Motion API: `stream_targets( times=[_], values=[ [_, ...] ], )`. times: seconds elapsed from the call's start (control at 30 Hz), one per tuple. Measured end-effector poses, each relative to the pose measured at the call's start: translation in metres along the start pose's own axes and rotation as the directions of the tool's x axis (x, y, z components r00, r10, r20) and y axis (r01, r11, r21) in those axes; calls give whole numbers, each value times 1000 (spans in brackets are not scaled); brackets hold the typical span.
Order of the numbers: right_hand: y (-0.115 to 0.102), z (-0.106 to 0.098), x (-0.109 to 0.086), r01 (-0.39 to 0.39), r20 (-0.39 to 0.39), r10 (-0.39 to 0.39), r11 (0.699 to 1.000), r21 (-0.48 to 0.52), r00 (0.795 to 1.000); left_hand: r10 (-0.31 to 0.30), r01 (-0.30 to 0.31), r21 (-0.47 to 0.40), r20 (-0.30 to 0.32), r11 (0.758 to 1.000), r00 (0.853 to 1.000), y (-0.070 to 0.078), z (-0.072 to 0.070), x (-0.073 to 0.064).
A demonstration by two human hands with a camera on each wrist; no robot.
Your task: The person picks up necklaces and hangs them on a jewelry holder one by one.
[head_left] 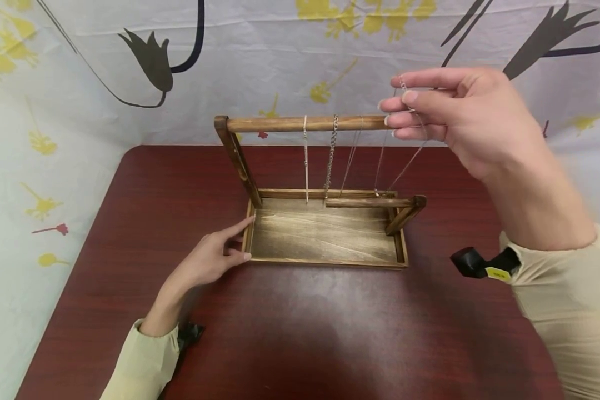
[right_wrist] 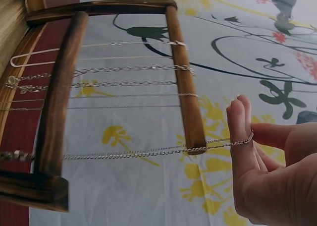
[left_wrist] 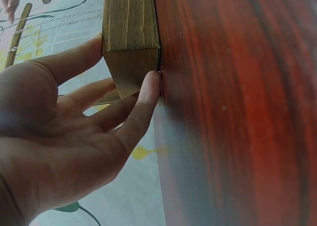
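Observation:
A brown wooden jewelry stand has a tray base, a high bar and a lower bar. Fingertips of my left hand rest against the tray's left end, thumb at the front corner, fingers fairly straight. My right hand pinches a thin silver necklace between thumb and fingers, just beyond the free right end of the high bar. From there the chain runs down to the lower bar. Several other silver chains hang over the high bar to the left of it.
The stand is on a dark red wood-grain table. A white cloth with yellow, red and dark plant prints hangs behind and at the left. A black camera mount sticks out from the right sleeve.

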State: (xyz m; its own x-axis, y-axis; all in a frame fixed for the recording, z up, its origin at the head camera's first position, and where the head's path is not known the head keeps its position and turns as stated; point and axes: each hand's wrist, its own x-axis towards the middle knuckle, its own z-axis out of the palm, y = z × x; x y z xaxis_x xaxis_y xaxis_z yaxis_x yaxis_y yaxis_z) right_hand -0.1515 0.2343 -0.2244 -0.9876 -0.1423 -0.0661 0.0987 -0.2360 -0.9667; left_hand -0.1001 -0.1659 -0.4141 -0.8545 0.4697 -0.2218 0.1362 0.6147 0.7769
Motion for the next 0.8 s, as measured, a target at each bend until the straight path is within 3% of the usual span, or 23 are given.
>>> stream_targets(
  times=[0.2, 0.57, 0.8],
  values=[
    [7, 10, -1, 14, -30, -17, 996, -86, 999, 0, 0, 6, -6, 1000, 1000, -1, 0, 0],
    [14, 25, -2, 51, -76, -60, 992, -112, 995, 4, -4, 38, -17, 999, 1000, -1, -1, 0],
    [21, 31, -6, 121, -118, -134, 986, -113, 984, 4, -4, 29, -17, 1000, 1000, -2, -1, 0]
  ],
)
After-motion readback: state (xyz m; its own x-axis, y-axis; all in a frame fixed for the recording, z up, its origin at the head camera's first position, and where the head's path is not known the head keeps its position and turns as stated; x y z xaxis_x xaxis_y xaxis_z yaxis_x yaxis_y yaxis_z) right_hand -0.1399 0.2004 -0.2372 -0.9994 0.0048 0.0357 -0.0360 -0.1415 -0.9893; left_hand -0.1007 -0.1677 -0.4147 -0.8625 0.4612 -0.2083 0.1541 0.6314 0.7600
